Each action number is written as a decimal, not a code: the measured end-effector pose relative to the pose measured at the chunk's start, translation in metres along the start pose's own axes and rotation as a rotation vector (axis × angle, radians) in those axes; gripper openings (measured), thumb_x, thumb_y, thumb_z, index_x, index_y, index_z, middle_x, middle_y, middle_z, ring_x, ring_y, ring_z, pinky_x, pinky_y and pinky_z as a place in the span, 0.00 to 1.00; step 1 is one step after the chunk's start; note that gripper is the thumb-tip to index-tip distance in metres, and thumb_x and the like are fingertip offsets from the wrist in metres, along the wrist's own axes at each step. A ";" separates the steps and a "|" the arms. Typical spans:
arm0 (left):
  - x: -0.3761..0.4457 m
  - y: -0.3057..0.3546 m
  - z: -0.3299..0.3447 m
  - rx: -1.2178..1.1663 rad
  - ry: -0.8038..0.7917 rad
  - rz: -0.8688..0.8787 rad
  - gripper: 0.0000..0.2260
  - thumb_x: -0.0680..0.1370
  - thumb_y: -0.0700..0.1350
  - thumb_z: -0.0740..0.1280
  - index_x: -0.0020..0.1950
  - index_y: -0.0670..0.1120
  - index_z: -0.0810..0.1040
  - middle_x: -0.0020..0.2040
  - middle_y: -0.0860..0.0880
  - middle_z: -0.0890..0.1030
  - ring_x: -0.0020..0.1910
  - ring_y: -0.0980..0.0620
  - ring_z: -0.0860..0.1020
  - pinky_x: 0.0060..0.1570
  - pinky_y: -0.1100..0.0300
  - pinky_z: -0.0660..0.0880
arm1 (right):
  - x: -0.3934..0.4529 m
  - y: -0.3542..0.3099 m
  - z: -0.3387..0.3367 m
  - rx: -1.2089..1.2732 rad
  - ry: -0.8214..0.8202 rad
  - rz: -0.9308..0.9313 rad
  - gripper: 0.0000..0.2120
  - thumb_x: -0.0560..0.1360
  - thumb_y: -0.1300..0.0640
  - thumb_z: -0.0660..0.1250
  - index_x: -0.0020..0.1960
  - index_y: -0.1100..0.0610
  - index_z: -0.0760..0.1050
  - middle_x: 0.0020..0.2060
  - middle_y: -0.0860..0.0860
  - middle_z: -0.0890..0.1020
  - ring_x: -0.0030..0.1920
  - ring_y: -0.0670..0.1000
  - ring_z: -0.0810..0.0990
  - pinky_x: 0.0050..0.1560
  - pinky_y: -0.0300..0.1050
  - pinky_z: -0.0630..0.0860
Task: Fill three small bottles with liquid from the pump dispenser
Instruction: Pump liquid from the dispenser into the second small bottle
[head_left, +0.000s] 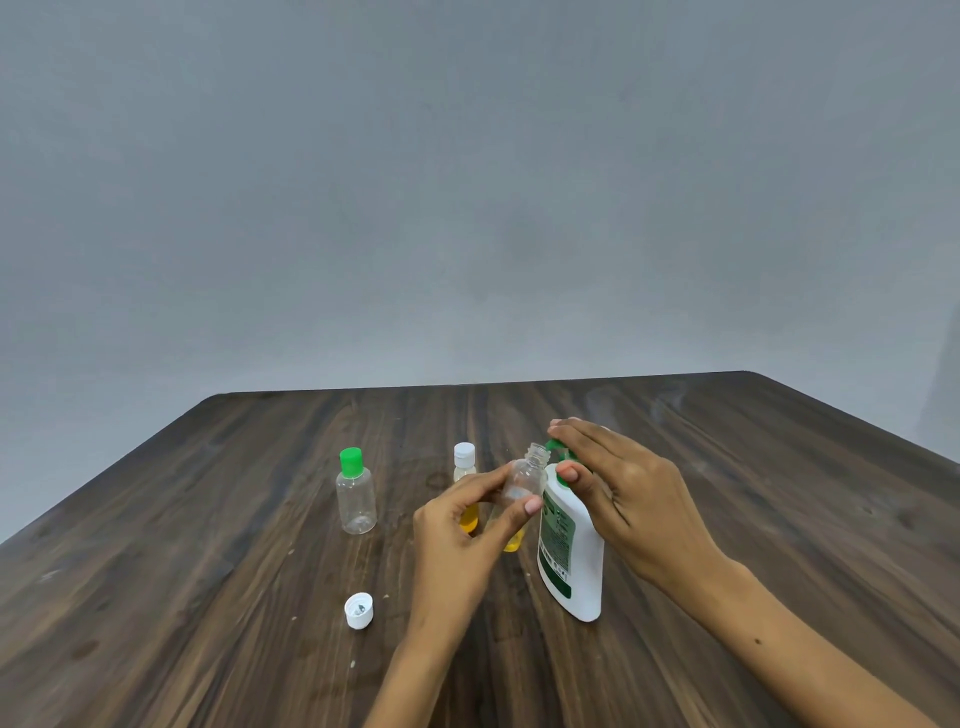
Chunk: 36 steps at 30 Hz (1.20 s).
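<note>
My left hand (462, 535) pinches a small clear uncapped bottle (524, 480), tilted, its mouth just beside the green pump nozzle. A white pump dispenser (571, 561) with a green label stands on the table. My right hand (623, 483) lies over its green pump head (558, 451), fingers straight on top and thumb under the head. Behind my left hand stands a white-capped small bottle (464, 465) with yellow liquid. Another patch of yellow liquid (514, 540) shows below the held bottle; what holds it is hidden. A clear empty bottle with a green cap (356, 493) stands to the left.
A loose white flip cap (359, 610) lies on the dark wooden table (208, 597) near the front left. The table's far edge meets a plain grey wall.
</note>
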<state>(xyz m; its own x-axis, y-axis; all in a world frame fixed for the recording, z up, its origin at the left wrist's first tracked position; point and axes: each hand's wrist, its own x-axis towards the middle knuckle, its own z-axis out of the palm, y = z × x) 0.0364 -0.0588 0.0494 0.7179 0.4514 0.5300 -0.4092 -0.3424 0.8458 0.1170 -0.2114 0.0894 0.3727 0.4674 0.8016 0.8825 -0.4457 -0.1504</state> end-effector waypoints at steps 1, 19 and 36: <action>0.000 0.000 0.000 0.001 -0.002 0.000 0.16 0.66 0.54 0.75 0.54 0.56 0.83 0.49 0.60 0.85 0.52 0.61 0.81 0.56 0.56 0.78 | 0.001 0.001 -0.001 0.009 -0.004 0.006 0.32 0.79 0.35 0.44 0.62 0.55 0.77 0.60 0.47 0.79 0.61 0.47 0.76 0.56 0.41 0.74; 0.001 0.000 0.001 -0.005 0.006 0.011 0.16 0.66 0.53 0.76 0.53 0.54 0.84 0.48 0.58 0.85 0.52 0.60 0.82 0.56 0.54 0.78 | 0.005 -0.001 -0.003 0.016 0.010 0.009 0.32 0.79 0.35 0.45 0.61 0.55 0.78 0.59 0.48 0.80 0.59 0.48 0.78 0.54 0.41 0.74; 0.000 0.001 0.001 -0.005 0.003 0.018 0.15 0.65 0.55 0.75 0.51 0.59 0.82 0.49 0.61 0.85 0.52 0.63 0.81 0.54 0.59 0.77 | 0.002 -0.002 -0.003 -0.029 0.027 -0.022 0.31 0.80 0.36 0.45 0.61 0.55 0.78 0.59 0.47 0.80 0.60 0.47 0.77 0.53 0.38 0.72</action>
<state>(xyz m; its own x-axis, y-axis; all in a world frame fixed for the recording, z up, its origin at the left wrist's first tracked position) 0.0362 -0.0605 0.0504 0.7085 0.4475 0.5457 -0.4253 -0.3463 0.8362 0.1149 -0.2115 0.0930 0.3453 0.4568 0.8198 0.8813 -0.4581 -0.1159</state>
